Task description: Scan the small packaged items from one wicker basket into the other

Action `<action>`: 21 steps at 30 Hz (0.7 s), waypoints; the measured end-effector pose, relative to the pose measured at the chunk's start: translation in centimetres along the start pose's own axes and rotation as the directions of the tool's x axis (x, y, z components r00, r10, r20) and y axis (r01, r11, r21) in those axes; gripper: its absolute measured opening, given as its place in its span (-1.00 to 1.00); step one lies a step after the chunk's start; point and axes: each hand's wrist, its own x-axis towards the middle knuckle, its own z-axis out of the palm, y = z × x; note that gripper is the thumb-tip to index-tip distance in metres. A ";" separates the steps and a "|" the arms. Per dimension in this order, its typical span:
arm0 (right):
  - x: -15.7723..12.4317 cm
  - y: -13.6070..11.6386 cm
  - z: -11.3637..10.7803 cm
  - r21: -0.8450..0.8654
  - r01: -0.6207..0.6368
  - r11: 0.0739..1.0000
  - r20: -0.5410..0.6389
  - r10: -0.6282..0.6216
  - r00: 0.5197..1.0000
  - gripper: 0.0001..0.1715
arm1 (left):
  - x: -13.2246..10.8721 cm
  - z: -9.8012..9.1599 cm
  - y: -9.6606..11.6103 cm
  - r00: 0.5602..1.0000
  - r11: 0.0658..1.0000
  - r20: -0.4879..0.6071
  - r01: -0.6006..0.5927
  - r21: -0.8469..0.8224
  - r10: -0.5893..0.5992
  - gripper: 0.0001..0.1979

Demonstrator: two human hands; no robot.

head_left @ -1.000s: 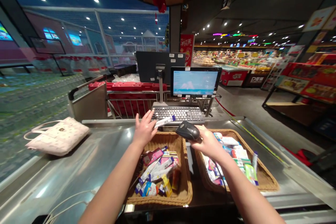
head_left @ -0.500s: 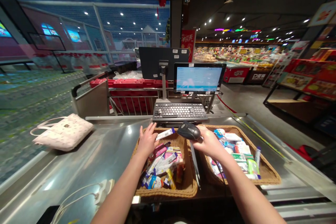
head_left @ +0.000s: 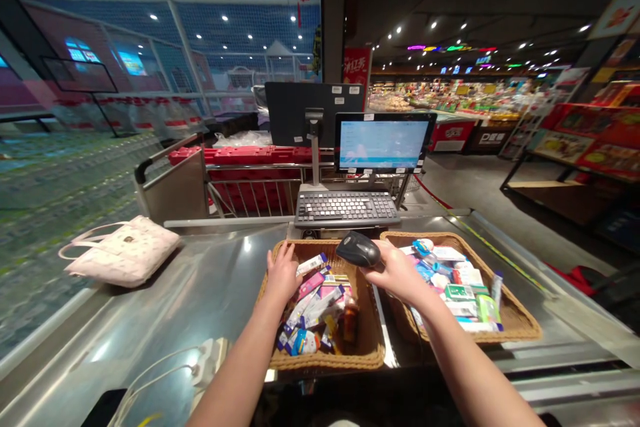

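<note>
two wicker baskets (head_left: 373, 353), mixed small packets (head_left: 320, 303)

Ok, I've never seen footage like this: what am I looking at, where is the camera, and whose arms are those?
No machine here: a person wears a camera on the head, so the one picture looks forward and down over their own bare arms. The left hand pinches a small white packet over the left basket of packets. The right hand grips a black scanner near the right basket. Both baskets sit on a steel counter, with a keyboard, a screen and a pale handbag.
</note>
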 end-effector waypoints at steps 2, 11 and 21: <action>0.0 -0.1 0.3 0.009 -0.002 1.000 0.000 0.002 1.000 -0.79 | -0.2 0.2 0.0 1.000 1.000 0.019 0.011 0.016 -0.011 -0.87; -0.7 0.1 0.7 0.019 -0.048 0.999 -0.011 0.048 0.999 -0.82 | -0.5 0.7 0.1 0.998 1.000 -0.064 0.006 -0.012 -0.007 -0.79; -5.7 3.2 -5.9 -0.142 -0.236 0.961 -0.199 0.206 0.958 -0.97 | 1.3 -1.5 4.4 0.973 0.977 -0.156 -0.188 -0.102 0.171 -0.69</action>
